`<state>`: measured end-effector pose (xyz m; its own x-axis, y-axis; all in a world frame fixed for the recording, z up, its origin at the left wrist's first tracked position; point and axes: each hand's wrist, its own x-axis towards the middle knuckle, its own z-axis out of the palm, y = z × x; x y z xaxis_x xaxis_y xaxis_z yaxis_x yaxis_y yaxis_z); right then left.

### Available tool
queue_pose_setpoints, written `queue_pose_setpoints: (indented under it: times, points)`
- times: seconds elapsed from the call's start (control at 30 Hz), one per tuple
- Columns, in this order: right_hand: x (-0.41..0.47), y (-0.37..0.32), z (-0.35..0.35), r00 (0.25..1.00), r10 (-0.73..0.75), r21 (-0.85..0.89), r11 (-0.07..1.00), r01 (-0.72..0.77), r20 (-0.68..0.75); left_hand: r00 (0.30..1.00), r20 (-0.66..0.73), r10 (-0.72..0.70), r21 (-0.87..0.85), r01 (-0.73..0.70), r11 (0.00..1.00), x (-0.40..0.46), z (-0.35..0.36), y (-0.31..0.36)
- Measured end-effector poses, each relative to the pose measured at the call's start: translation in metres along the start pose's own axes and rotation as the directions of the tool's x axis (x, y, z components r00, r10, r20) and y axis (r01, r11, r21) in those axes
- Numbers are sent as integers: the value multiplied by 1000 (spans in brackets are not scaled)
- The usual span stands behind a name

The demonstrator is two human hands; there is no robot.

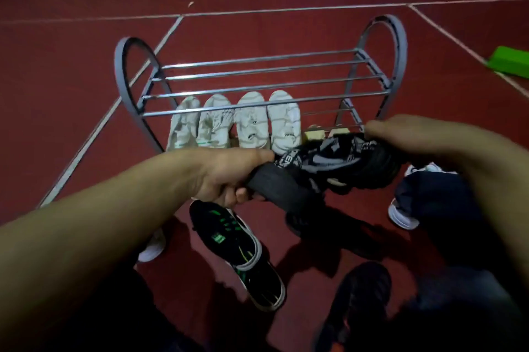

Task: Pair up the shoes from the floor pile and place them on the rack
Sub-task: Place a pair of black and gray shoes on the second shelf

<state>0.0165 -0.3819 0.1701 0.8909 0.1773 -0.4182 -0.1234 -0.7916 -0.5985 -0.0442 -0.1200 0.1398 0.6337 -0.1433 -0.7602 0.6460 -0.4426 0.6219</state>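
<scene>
A grey metal shoe rack (259,72) stands on the red floor ahead of me. Its top shelf is bare; on the lower shelf several pale sneakers (251,122) sit side by side at the left. In front of the rack's right half I hold a black-and-grey high-top shoe (329,164) in the air. My left hand (229,174) is shut on its dark ankle collar, and my right hand (400,134) grips its sole end. On the floor below lie a black shoe with green marks (240,254) and a dark shoe (357,303).
Tan objects (326,132) show on the lower shelf just behind the held shoe. White sneakers (403,214) lie at the right and another white sneaker (151,248) under my left forearm. A green object (509,61) lies far right. White lines cross the floor.
</scene>
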Motion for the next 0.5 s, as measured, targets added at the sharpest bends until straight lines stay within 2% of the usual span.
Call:
queue_pose_setpoints:
  times: [0.1,0.17,0.27,0.33,0.5]
  points:
    - [-7,7,-17,992,14,172,985,8,-124,998,55,37,-145,-29,989,-4,8,14]
    - [-6,11,-18,986,73,284,959,-28,-148,997,52,63,-235,-49,971,0,18,20]
    - [4,20,-1,985,170,453,878,-153,4,994,-50,97,-328,-108,938,12,35,21]
    - [12,29,10,972,212,582,780,-230,101,991,-108,82,-360,-116,926,19,49,20]
    - [52,38,24,950,281,765,579,-283,139,992,-127,2,-550,-72,832,37,61,29]
